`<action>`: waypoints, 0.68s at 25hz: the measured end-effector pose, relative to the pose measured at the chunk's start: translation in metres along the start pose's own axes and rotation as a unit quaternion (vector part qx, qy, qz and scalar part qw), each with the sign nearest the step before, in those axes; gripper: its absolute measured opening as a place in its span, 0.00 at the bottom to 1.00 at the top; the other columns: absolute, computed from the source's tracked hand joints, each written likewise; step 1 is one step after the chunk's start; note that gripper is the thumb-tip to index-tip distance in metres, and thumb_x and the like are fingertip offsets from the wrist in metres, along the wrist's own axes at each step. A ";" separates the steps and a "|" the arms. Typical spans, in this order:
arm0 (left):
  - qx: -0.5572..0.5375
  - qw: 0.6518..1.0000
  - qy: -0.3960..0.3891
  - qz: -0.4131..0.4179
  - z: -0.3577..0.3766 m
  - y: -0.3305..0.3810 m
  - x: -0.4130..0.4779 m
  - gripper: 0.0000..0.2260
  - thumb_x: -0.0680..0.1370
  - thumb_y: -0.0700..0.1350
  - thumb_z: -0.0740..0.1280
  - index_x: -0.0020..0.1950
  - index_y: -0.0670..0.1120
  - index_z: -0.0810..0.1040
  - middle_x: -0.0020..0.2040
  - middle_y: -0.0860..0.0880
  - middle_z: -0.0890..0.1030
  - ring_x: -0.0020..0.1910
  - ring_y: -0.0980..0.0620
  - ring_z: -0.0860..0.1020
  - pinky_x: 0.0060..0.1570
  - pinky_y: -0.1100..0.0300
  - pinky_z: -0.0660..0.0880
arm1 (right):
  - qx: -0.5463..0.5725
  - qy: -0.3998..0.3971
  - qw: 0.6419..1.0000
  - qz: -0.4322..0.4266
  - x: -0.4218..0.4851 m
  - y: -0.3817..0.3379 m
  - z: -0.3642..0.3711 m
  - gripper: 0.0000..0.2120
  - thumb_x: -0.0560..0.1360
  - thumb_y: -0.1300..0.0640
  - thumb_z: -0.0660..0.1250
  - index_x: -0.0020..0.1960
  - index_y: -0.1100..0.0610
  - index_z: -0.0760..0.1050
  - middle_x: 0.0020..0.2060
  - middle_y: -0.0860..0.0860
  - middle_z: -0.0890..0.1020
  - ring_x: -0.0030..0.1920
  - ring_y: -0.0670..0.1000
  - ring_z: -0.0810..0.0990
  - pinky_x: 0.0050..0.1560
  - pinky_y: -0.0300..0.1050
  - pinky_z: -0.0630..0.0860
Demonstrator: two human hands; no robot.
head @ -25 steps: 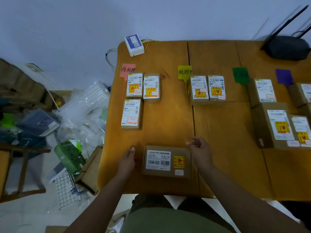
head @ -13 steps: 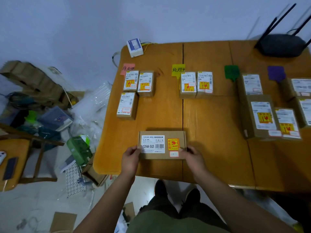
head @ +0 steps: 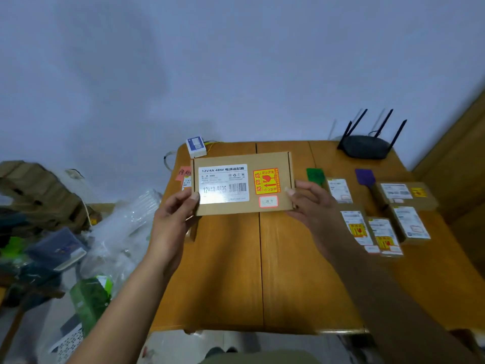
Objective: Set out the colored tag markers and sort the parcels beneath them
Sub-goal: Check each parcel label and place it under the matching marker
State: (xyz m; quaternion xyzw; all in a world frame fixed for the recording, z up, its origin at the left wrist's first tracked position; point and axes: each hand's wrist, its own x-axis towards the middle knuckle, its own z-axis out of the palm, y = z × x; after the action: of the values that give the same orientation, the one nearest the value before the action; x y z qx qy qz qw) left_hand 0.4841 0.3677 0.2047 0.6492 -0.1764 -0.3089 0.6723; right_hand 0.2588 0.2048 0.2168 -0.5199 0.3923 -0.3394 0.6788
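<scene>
I hold a flat brown cardboard parcel (head: 242,183) up above the wooden table (head: 228,271), its white label and orange fragile sticker facing me. My left hand (head: 174,222) grips its left end and my right hand (head: 311,206) grips its right end. It hides the yellow tag and the parcels behind it. A pink tag marker (head: 184,173) peeks out at its left edge. A green tag marker (head: 315,176) and a purple tag marker (head: 365,176) lie to the right, with several labelled parcels (head: 383,236) beneath them.
A black router (head: 366,147) with antennas stands at the table's back right. A small white and blue box (head: 196,147) sits at the back left corner. Plastic wrap (head: 123,232), cardboard and clutter cover the floor left of the table.
Both hands closed on the parcel's ends and lifted it off the table's near edge up toward my face. My head tilted upward, showing more wall.
</scene>
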 end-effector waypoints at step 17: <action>-0.071 0.994 -0.025 -0.077 0.003 0.002 0.019 0.11 0.80 0.42 0.69 0.62 0.42 0.82 0.57 0.43 0.87 0.53 0.48 0.84 0.53 0.54 0.78 | 0.024 0.018 0.999 0.030 0.017 -0.001 -0.002 0.14 0.78 0.56 0.73 0.62 0.54 0.79 0.59 0.54 0.85 0.61 0.53 0.85 0.62 0.55 0.82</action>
State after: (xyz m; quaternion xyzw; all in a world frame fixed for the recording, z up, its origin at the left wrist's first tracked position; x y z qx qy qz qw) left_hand 0.4966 0.3527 0.2036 0.6033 -0.1201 -0.3881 0.6863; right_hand 0.2643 0.1888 0.2146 -0.4850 0.4117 -0.3376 0.6937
